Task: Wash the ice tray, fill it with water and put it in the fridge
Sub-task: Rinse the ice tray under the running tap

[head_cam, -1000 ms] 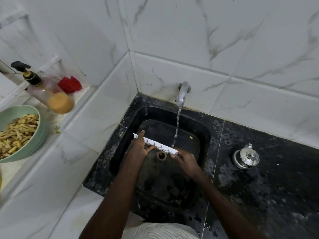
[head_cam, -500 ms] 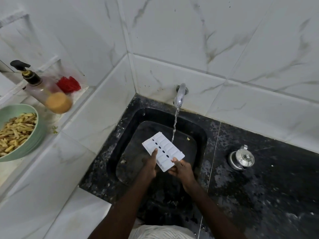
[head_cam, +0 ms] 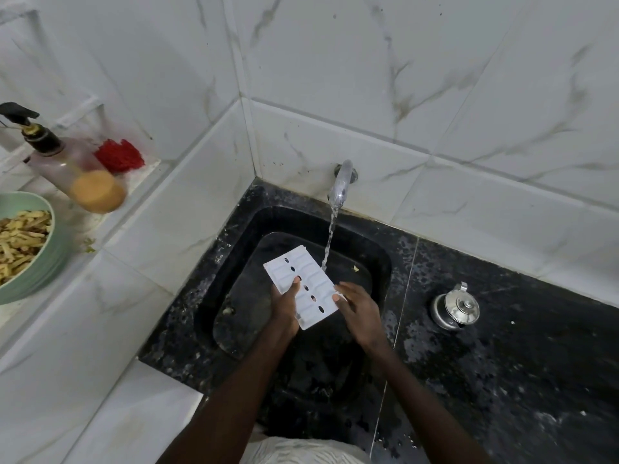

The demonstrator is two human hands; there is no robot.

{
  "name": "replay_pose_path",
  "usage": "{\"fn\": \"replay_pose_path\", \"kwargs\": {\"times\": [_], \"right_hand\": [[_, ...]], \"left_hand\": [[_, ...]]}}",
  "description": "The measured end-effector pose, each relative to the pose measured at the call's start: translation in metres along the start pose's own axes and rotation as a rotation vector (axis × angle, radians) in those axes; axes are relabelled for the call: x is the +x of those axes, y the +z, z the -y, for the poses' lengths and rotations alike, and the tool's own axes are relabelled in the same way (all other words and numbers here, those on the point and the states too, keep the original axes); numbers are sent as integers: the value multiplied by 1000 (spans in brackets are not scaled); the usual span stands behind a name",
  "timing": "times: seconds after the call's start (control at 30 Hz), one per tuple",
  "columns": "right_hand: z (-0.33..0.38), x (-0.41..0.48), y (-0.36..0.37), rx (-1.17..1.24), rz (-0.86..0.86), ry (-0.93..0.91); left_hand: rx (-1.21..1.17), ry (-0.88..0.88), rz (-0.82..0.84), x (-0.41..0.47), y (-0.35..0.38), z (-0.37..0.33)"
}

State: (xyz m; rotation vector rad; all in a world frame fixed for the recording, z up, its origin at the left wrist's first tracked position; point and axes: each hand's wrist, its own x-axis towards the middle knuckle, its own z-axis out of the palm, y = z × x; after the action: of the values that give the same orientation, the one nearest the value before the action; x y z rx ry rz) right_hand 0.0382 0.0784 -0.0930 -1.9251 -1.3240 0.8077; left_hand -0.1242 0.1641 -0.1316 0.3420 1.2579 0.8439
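Note:
A white plastic ice tray (head_cam: 310, 279) with a row of dark oval holes is held flat side up over the black sink (head_cam: 234, 229). My left hand (head_cam: 284, 309) grips its near left edge, thumb on top. My right hand (head_cam: 360, 311) pinches its right edge. A chrome tap (head_cam: 341, 182) on the back wall runs a thin stream that falls just past the tray's far right edge into the basin.
A small steel lidded pot (head_cam: 455, 306) stands on the black counter right of the sink. On the white ledge at left are a green bowl (head_cam: 43, 259) of cut food, a pump bottle (head_cam: 77, 169) with orange liquid and a red scrubber (head_cam: 119, 155).
The tray went from edge-on under the stream to turned with its broad face up. Both hands drew it slightly toward me and to the left of the water.

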Motion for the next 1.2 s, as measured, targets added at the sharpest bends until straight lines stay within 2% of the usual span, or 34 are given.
{"fn": "replay_pose_path", "kwargs": {"times": [0.37,0.67,0.97,1.2], "right_hand": [[-3,17,0,-97,103,-141],[-2,26,4,-79,114,-148],[-2,19,-4,13,66,-114],[2,25,-14,32,219,-11]], "left_hand": [[-102,56,-33,4,-4,-6],[-151,68,-23,3,-4,-14],[-157,59,-15,-1,7,-14],[-122,52,25,-4,11,-14]]}}
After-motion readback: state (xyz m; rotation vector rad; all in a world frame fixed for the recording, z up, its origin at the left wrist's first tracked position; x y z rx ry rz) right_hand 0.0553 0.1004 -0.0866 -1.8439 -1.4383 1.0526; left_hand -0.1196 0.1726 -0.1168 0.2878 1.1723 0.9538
